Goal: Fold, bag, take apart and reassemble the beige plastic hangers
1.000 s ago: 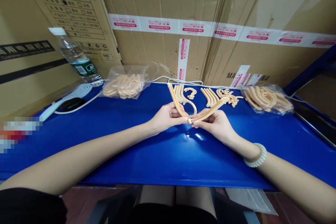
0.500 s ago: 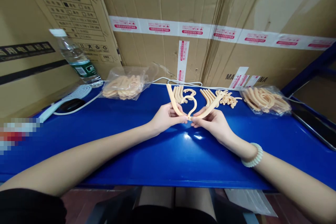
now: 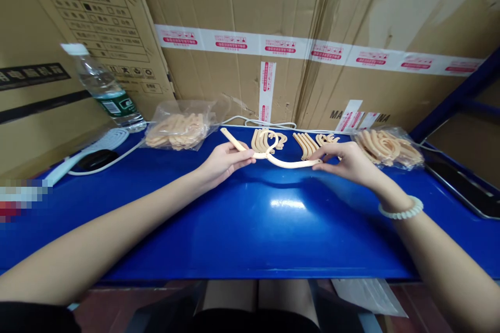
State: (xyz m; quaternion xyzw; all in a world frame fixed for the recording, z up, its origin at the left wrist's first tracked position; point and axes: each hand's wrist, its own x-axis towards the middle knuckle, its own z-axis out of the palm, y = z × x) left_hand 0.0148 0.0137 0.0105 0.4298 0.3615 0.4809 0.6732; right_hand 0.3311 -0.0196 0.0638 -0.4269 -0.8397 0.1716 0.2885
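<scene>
A peach plastic hanger point(image 3: 273, 158) made of two curved arms and a small hook is held spread out just above the blue table point(image 3: 250, 218). My left hand point(image 3: 222, 161) is closed on its left arm. My right hand point(image 3: 347, 161) pinches the end of its right arm, with a bead bracelet on that wrist. Just behind the hanger lie loose peach arms point(image 3: 307, 144) and hooks point(image 3: 328, 139) in small groups.
Two clear bags of peach parts rest at the back, one on the left point(image 3: 177, 127) and one on the right point(image 3: 386, 146). A water bottle point(image 3: 103, 88), a white brush point(image 3: 94, 148) and a cable are at far left. Cardboard boxes point(image 3: 273, 36) wall the back.
The hanger's two arms have swung from a narrow V pointing up to a wide, nearly flat spread. My hands have moved apart and farther from me, my right hand sliding out to the arm's end.
</scene>
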